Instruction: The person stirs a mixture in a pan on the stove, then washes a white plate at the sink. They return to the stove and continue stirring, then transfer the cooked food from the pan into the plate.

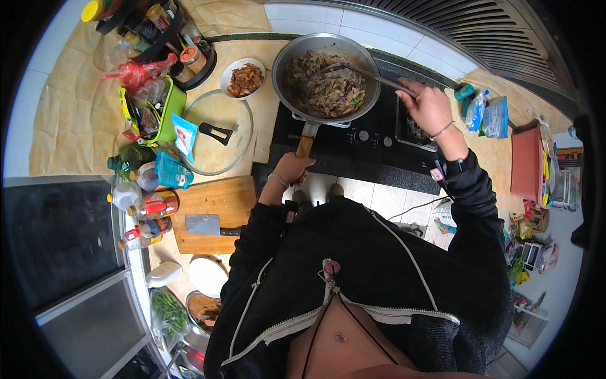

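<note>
A deep metal wok (279, 90) stands on the black gas stove (307, 156), holding chopped food (331, 90) with bits of green. My left hand (291, 169) grips its wooden handle (305, 146). In my right hand (426, 106) is the long handle of a metal spatula (374, 76), whose head rests in the food. Left of the wok are a white bowl (226, 80) of browned slices and a glass lid (213, 161) with a black handle, lying on the counter.
A cleaver (202, 224) lies on a wooden cutting board (218, 196) at the left. Bottles (125, 195), a green basket (177, 102) and a spice rack (210, 71) stand beyond. Packets (494, 116) and a pink bin (525, 161) are at the right. The range hood (483, 28) juts in at the upper right.
</note>
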Available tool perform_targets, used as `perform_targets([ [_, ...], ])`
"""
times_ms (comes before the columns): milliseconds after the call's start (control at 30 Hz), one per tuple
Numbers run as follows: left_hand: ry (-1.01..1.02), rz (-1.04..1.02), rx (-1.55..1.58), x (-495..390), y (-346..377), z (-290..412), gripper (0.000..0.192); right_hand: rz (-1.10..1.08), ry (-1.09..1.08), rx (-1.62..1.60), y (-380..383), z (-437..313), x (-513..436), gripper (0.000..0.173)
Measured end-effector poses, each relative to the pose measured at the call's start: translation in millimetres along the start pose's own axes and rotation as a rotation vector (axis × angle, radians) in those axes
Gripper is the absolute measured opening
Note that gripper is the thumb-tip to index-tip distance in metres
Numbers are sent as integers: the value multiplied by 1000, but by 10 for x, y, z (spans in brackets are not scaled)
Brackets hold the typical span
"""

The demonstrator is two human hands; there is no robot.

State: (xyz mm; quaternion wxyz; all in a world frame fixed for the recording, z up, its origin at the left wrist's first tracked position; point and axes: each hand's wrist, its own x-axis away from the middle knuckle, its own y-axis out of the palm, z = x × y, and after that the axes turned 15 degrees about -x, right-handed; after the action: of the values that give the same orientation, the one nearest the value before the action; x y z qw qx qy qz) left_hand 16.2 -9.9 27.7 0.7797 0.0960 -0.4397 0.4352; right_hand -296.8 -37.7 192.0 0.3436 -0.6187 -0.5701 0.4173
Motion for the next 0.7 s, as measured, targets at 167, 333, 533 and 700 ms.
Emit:
perform_targets([
  [167,1,-14,29,-51,19,-45,28,-22,-102,-19,-128,-205,350,25],
  [333,16,-73,74,-140,22,-86,26,14,-81,21,530,-246,436,25],
  [533,51,-12,77,-146,75,-98,27,107,-41,99,776,57,122,26],
  [700,70,-1,47,-182,96,-105,30,171,91,23,273,250,20,30],
])
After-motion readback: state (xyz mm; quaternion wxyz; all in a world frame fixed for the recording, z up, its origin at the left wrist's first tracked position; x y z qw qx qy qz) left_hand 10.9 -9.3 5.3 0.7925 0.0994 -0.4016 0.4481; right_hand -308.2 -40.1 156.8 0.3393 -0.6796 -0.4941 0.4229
